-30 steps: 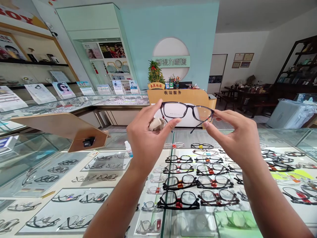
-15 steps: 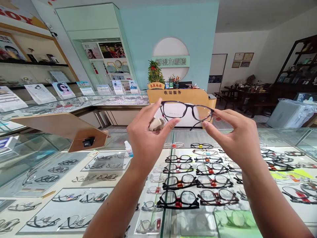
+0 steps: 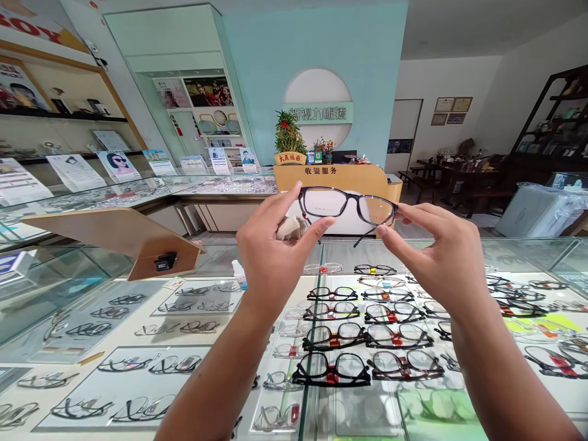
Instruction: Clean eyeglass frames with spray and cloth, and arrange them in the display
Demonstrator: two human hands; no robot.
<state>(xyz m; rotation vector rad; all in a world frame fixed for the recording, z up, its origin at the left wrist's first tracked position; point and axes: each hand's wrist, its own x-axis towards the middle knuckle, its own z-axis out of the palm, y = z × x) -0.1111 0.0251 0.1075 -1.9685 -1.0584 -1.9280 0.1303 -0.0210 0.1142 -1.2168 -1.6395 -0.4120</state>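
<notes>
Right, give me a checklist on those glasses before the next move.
1. Grip on the glasses: ok, pinched at both ends by left hand and right hand.
2. Cloth: ok, bunched in the left hand, not touching the frame.
3. Lenses: cannot tell if clean.
4. Temple arm: ok, unfolded below the frame.
5. Height: ok, held above the glass counter.
6. Spray bottle: ok, upright on the counter.

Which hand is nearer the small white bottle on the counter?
Left. The left hand is just right of the small white bottle in view; the right hand is far right of it, beyond the black eyeglasses.
</notes>
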